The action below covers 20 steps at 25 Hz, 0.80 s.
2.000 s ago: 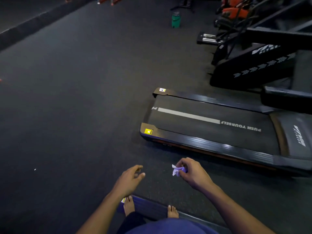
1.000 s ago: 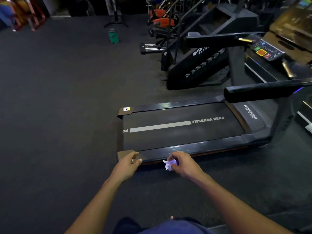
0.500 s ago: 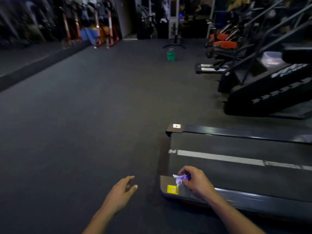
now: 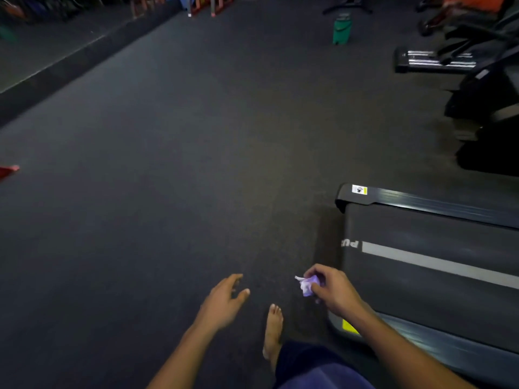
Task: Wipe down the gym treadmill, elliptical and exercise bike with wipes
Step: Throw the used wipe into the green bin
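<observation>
The black treadmill point(image 4: 438, 265) lies at the right, its rear end toward me, with a grey stripe along the belt and a yellow sticker on the near rail. My right hand point(image 4: 334, 293) pinches a crumpled white-purple wipe point(image 4: 307, 284) in the air just left of the treadmill's rear corner, not touching it. My left hand point(image 4: 224, 299) hangs over the dark floor with relaxed fingers and holds nothing. My bare foot point(image 4: 272, 329) stands on the floor between the hands.
Dark rubber floor point(image 4: 168, 178) stretches ahead and left. A green container point(image 4: 342, 28) stands far ahead. More black machines point(image 4: 483, 94) crowd the upper right beyond the treadmill. A raised ledge point(image 4: 42, 77) runs along the far left, with a red object point(image 4: 8, 171) at the left edge.
My right hand with the wipe has lifted off the treadmill's near rear corner and now hovers left of it. The view has tilted down and leftward; my foot has stepped forward.
</observation>
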Motion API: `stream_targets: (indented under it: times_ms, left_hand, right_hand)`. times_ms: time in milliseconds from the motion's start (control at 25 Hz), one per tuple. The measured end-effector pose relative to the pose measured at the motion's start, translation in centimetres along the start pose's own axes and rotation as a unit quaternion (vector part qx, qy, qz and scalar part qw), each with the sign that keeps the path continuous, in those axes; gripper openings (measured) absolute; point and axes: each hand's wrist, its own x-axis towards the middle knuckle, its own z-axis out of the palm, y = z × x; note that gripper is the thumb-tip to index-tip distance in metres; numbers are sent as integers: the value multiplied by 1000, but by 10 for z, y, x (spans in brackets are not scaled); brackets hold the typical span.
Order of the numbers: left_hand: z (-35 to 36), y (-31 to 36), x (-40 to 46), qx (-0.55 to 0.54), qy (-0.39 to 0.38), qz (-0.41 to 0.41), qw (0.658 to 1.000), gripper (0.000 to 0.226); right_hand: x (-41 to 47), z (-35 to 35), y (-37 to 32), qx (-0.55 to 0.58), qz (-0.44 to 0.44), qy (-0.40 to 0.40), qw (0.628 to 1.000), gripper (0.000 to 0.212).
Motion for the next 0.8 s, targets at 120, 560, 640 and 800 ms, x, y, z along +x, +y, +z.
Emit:
stream_targets:
  times_ms: [120, 560, 640, 800]
  left_hand:
    - [-58, -5, 81, 21, -36, -14, 999, 54]
    - [-214, -18, 312, -60, -40, -40, 997, 45]
    - [-235, -13, 371, -80, -55, -37, 995, 45]
    - [-292, 14, 490, -54, -86, -20, 995, 47]
  right_hand:
    - [79, 16, -29, -8, 5, 23, 1000, 28]
    - [348, 19, -127, -35, 31, 23, 999, 14]
    - [401, 22, -142, -48, 40, 7, 998, 15]
    - [511, -4, -186, -102, 32, -9, 994, 18]
